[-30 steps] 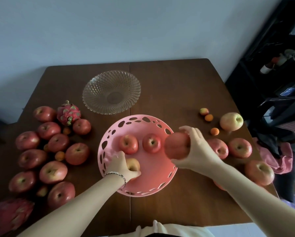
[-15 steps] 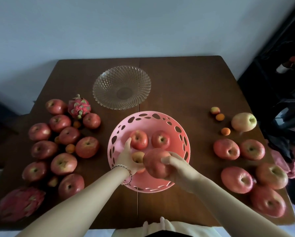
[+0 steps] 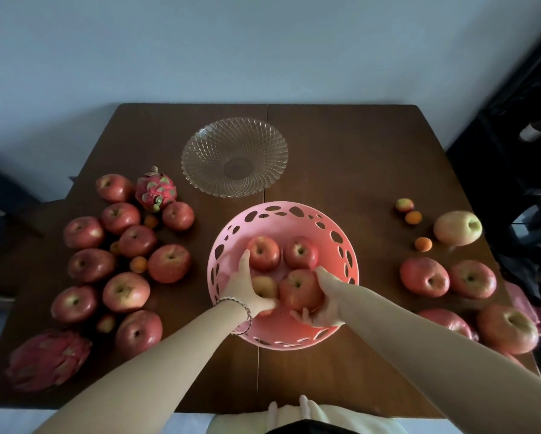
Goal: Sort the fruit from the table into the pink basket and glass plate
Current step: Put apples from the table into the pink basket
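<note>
Red apple (image 3: 299,289) lies in pink basket (image 3: 278,330), gripped by right hand (image 3: 325,305); left hand (image 3: 242,288) grips pale apple (image 3: 265,285).

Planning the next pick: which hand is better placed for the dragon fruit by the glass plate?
Left hand, probably, once it releases the pale apple. The dragon fruit lies on its side of the basket; the right hand, holding a red apple, would reach across.

Dim soft light, muted colours, dark right edge, wide-angle bending at borders
</note>
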